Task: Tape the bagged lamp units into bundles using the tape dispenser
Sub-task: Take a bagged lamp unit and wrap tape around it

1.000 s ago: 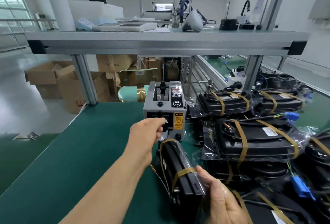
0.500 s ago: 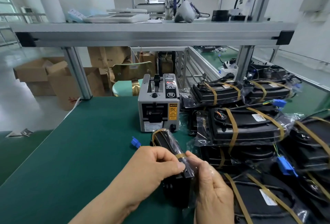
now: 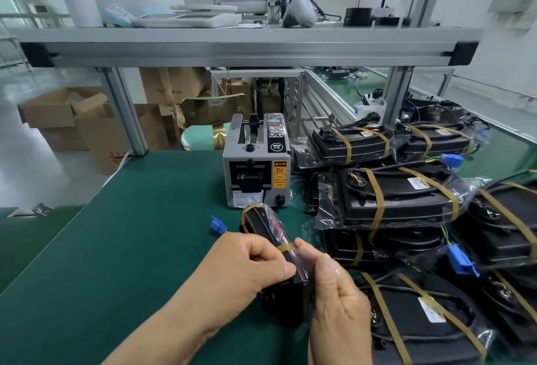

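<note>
The green counter carries a grey tape dispenser at its far middle, a heap of bagged lamp units bound with brown tape just beside it on the right, and a blue connector lying nearer.

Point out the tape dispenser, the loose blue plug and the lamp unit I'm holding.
tape dispenser (image 3: 255, 181), head view, front face.
blue plug (image 3: 217, 224), head view, middle of its body.
lamp unit (image 3: 263, 223), head view, its black far end.
</note>
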The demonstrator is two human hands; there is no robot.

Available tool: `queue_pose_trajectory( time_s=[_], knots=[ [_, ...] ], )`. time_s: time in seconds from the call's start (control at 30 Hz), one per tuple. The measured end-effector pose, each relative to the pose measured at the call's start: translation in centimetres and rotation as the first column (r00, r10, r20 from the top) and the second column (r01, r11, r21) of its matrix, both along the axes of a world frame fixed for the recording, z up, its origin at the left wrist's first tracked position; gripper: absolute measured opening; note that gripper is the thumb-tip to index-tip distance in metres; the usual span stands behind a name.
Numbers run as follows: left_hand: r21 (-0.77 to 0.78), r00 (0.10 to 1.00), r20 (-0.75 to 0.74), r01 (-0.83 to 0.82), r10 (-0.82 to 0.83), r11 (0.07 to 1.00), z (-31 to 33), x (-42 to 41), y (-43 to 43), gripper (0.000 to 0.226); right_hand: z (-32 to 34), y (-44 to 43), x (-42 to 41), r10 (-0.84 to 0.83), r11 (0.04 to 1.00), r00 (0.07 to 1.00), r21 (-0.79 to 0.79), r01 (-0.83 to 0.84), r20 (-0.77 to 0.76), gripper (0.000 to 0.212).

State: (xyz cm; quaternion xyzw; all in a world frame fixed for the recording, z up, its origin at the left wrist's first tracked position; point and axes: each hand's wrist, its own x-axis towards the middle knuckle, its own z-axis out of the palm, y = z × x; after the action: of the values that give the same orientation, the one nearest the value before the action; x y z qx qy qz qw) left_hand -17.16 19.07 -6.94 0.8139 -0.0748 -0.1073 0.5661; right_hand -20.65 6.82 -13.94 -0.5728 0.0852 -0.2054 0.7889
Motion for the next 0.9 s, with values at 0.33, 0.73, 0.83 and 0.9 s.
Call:
queue_pose_trajectory(
  time_s=[0.33, 0.73, 0.83, 0.9],
  knots=[
    [0.061, 0.992, 0.098, -0.081, 0.074, 0.995, -1.3, -0.4, -0.6, 0.019, 0.4, -0.1, 0.0, 0.010, 0.996, 0.999, 0.089, -0.013, 0.040, 0.029],
    [-0.033, 0.988, 0.065, -0.137, 0.139, 0.990, -2.2, -0.5, -1.2, 0.039, -0.1, -0.8, -0.3, 0.042, 0.999, 0.999, 0.025, -0.041, -0.023, 0.029],
    [-0.011, 0.994, 0.046, -0.102, 0.102, 0.995, -2.1, -0.6, -0.7, 0.050, 0.9, -2.2, -0.4, 0.156, 0.987, 0.985, -0.040, -0.159, -0.075, 0.021],
    [-0.019, 0.996, 0.033, -0.088, 0.088, 0.996, -2.2, -0.4, -0.4, 0.054, 2.1, -3.7, 0.4, 0.190, 0.970, 0.978, -0.139, -0.200, -0.083, 0.029]
  ],
)
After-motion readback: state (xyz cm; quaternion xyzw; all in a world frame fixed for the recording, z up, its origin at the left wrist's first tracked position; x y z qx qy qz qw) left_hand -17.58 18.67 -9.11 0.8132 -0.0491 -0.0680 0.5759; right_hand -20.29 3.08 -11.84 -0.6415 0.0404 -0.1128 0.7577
